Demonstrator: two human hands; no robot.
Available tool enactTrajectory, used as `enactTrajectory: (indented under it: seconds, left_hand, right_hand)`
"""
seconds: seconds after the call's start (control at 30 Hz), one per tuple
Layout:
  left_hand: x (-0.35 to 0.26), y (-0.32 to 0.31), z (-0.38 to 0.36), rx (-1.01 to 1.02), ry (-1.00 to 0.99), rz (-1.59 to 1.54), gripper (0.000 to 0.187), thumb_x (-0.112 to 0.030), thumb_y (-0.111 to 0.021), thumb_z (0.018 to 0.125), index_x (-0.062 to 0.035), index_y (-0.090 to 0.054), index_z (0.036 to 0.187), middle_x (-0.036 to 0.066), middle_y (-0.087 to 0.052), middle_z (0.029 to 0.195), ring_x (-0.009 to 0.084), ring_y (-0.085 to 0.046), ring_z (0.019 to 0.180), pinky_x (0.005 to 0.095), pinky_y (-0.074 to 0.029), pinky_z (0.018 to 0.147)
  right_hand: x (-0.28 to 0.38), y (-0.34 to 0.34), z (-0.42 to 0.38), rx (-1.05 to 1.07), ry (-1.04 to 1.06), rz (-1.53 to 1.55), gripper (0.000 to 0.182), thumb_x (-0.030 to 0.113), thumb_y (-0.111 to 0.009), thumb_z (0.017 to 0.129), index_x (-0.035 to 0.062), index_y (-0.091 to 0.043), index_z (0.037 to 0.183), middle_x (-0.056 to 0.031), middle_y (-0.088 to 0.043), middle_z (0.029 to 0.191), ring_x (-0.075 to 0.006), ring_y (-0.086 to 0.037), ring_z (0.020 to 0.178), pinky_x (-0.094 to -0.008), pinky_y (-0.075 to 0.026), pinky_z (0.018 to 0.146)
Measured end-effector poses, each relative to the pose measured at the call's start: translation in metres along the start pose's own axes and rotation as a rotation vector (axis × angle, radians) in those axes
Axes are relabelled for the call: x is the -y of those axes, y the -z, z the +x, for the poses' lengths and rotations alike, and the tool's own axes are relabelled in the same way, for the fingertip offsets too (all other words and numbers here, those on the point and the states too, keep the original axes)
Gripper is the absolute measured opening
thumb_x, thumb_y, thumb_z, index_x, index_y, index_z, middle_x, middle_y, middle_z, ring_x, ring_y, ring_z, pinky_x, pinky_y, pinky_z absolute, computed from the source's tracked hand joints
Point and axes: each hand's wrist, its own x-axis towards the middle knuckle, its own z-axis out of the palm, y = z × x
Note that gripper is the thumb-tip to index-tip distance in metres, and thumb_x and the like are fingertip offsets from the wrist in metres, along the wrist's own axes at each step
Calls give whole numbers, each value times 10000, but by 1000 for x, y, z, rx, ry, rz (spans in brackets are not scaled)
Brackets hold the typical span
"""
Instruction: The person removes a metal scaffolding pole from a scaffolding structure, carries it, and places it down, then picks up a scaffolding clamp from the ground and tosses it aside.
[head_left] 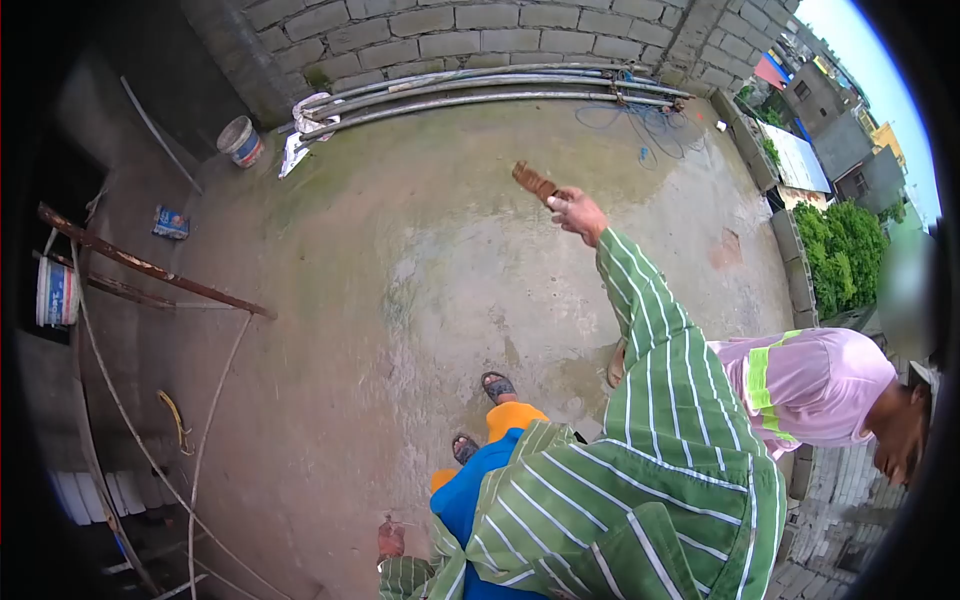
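Observation:
My right hand [577,213] reaches out at the end of a green striped sleeve, fingers closed around one end of a flat, rough brown piece [534,180]. The piece has an uneven, notched edge and sticks out past my fingers, above the wet concrete floor [450,250]. Low in the view hangs my left hand [391,540], small and blurred beside its striped cuff; its finger positions do not show clearly. My sandalled feet [497,387] stand on the floor between the two hands.
A person in a pink shirt [815,385] bends close at my right. Long metal pipes [490,88] and blue cord [640,120] lie along the block wall [480,35]. A bucket [240,142] stands far left, near a rusty beam [150,262] and ropes. A low parapet [790,250] edges the roof.

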Motion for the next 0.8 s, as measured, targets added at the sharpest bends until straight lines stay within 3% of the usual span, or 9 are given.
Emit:
enactTrajectory:
  seconds: [0.03, 0.1, 0.2, 0.37, 0.4, 0.6, 0.67, 0.77, 0.8]
  left_hand:
    - [-9, -6, -5, -31, 12, 20, 564, -260, -662, 840, 10, -444, 1284, 193, -541, 1246, 275, -523, 1149, 388, -412, 984]
    - [-51, -5, -12, -78, 33, 32, 584, -276, -642, 851, 14, -426, 1308, 204, -506, 1299, 285, -499, 1183, 393, -404, 990]
    - [-84, -17, 7, -172, 33, -69, 598, -267, -648, 852, 19, -424, 1327, 208, -481, 1336, 304, -478, 1219, 394, -395, 1005]
    - [-109, -26, 36, -266, -61, -184, 631, -244, -702, 833, 13, -433, 1342, 211, -483, 1345, 319, -448, 1266, 392, -371, 1037]
    - [-114, -28, 38, -271, -69, -187, 636, -247, -704, 831, 7, -431, 1346, 217, -482, 1343, 321, -450, 1263, 395, -372, 1035]
    - [-96, -39, 44, -282, -1, -206, 682, -214, -716, 812, -31, -393, 1384, 259, -458, 1343, 336, -453, 1252, 421, -397, 1009]
    - [-100, -43, 33, -237, 66, -205, 705, -186, -716, 804, -38, -371, 1400, 273, -449, 1344, 342, -455, 1248, 428, -414, 992]
    - [-127, -42, 22, -214, 156, -118, 716, -136, -699, 797, -54, -348, 1416, 277, -444, 1346, 351, -467, 1236, 439, -435, 971]
    - [-124, -45, 27, -225, 149, -142, 715, -139, -694, 798, -58, -346, 1418, 275, -445, 1349, 349, -472, 1234, 433, -436, 972]
  right_hand:
    - [53, 24, 19, -132, 80, -225, 639, 268, -701, 836, 10, -422, 1350, -137, -635, 1048, -199, -634, 805, -307, -501, 642]
    - [83, 49, 51, -398, 507, -643, 861, 255, -711, 816, 32, -201, 1473, -237, -504, 1317, -334, -556, 1144, -389, -467, 926]
    - [84, 21, 31, -146, 596, -688, 965, 263, -714, 803, 49, -81, 1499, -266, -314, 1465, -383, -343, 1348, -407, -309, 1100]
    - [-56, -52, -33, 242, 255, -609, 999, 338, -708, 800, 102, -46, 1511, -245, -279, 1492, -392, -325, 1356, -432, -309, 1098]
    - [-85, -58, -48, 316, 155, -594, 994, 255, -714, 817, 63, -23, 1504, -267, -201, 1516, -381, -273, 1389, -411, -293, 1114]
    - [-227, -30, -122, 392, -240, -650, 1041, 304, -752, 763, 13, -65, 1489, -304, -311, 1452, -380, -330, 1360, -388, -300, 1110]
    - [-271, -9, -137, 353, -261, -711, 1045, 346, -762, 742, 19, -107, 1488, -296, -383, 1411, -388, -393, 1319, -393, -344, 1083]
    - [-286, 16, -152, 310, -476, -771, 997, 367, -762, 735, 25, -189, 1476, -281, -447, 1369, -393, -462, 1261, -416, -387, 1046]
    - [-300, 24, -150, 292, -443, -780, 967, 371, -762, 735, 25, -229, 1464, -276, -467, 1352, -394, -482, 1240, -423, -398, 1033]
